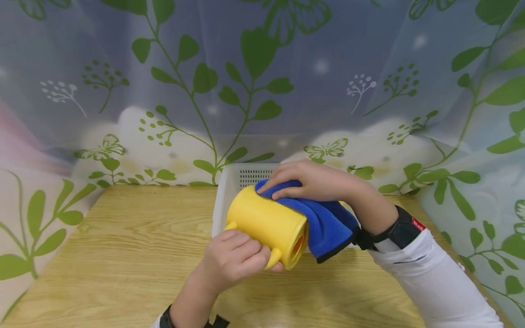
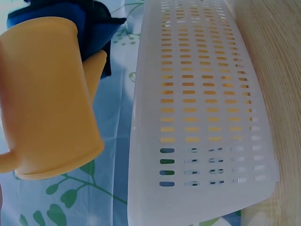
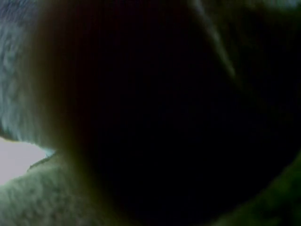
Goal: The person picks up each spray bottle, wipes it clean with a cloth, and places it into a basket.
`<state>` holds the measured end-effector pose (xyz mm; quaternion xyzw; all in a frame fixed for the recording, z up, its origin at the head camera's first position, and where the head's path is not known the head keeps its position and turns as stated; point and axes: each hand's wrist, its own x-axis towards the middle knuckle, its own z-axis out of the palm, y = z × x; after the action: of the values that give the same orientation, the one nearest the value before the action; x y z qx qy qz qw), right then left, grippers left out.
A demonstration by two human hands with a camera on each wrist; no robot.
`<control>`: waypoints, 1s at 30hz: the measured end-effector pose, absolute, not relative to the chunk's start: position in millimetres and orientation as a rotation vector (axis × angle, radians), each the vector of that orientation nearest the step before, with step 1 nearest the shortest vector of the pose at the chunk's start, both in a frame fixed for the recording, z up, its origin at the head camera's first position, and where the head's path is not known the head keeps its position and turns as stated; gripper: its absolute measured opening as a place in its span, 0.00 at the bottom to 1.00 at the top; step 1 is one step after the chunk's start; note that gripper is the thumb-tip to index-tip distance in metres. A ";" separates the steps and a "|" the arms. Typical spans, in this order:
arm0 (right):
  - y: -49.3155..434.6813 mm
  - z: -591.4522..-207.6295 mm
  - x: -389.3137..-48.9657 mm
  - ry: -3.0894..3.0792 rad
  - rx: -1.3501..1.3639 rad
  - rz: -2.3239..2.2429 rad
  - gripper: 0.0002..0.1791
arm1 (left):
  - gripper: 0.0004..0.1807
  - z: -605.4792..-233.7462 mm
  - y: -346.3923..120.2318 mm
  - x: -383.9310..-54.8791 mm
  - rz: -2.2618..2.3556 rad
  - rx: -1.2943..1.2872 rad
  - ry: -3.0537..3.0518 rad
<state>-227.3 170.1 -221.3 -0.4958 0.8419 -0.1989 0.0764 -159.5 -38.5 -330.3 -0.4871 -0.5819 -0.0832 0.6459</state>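
A yellow pitcher [image 1: 266,218] lies tilted in the air in front of the basket, its round end with an orange-looking opening turned to the lower right. My left hand [image 1: 235,255] grips its handle [image 1: 274,258]. Over the pitcher's upper side my right hand [image 1: 313,180] holds a blue cloth [image 1: 328,225] with a dark edge; the fingers bend over the cloth, and its loose part hangs down on the right. From the left wrist, the pitcher [image 2: 49,99] shows a spout [image 2: 95,70] beside the cloth [image 2: 87,28]. Dark, blurred fabric fills the right wrist view.
Behind the pitcher a white slotted basket [image 1: 218,212] stands on the wooden table [image 1: 143,255]. Yellow shows through the slots of the basket [image 2: 141,188] in the left wrist view. A leaf-patterned curtain [image 1: 287,105] rises at the table's back and sides.
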 end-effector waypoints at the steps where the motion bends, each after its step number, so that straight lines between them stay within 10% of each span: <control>1: 172.9 -220.9 -224.9 2.530 -1.484 -0.595 0.16 | 0.19 -330.3 -39.4 -160.1 -0.187 -1.104 -1.324; 30: 177.4 -223.9 -223.2 2.576 -1.315 -0.632 0.17 | 0.18 -329.4 -29.7 -160.1 -0.166 -1.128 -1.215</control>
<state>-223.2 177.4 -223.9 -0.4422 0.8666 -0.2127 0.0904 -160.1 -29.7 -329.4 -0.5011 -0.5395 -0.0737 0.6727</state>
